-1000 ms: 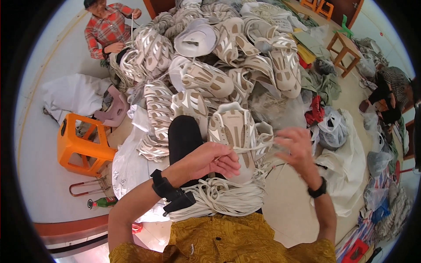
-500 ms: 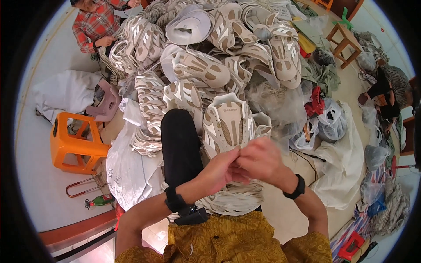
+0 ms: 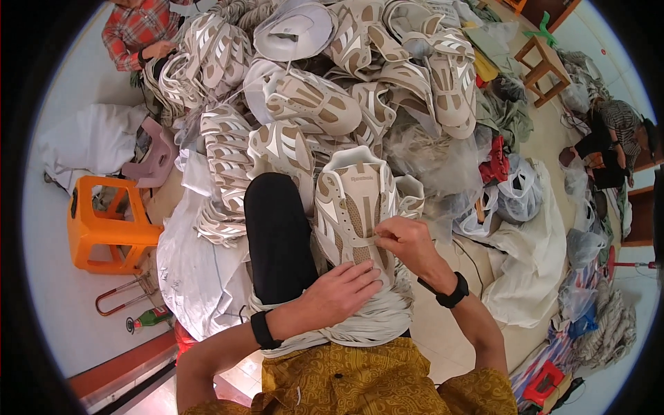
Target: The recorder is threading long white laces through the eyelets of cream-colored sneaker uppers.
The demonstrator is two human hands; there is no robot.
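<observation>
A beige and white shoe upper (image 3: 360, 200) lies over my lap, its tongue facing up and its toe toward me. My left hand (image 3: 342, 294) rests palm-down across the toe, fingers stretched out and holding nothing. At the right row of eyelets, my right hand (image 3: 407, 243) pinches the end of a pale shoelace that crosses the low part of the tongue; the fingertips partly hide it. Beneath my left hand, a thick bundle of whitish laces (image 3: 366, 330) drapes over my lap. A black-covered leg (image 3: 277, 235) is just left of the upper.
Ahead rises a big heap of similar shoe uppers (image 3: 311, 104). An orange stool (image 3: 111, 225) and a green bottle (image 3: 149, 318) are at left. Plastic bags (image 3: 522, 197) and a wooden stool (image 3: 543, 69) stand at right. Co-workers sit at far left (image 3: 145, 34) and far right (image 3: 615, 138).
My hands, together over the toe before, have come apart. The left has flattened onto the toe; the right has moved to the eyelets. A pale lace now shows across the tongue.
</observation>
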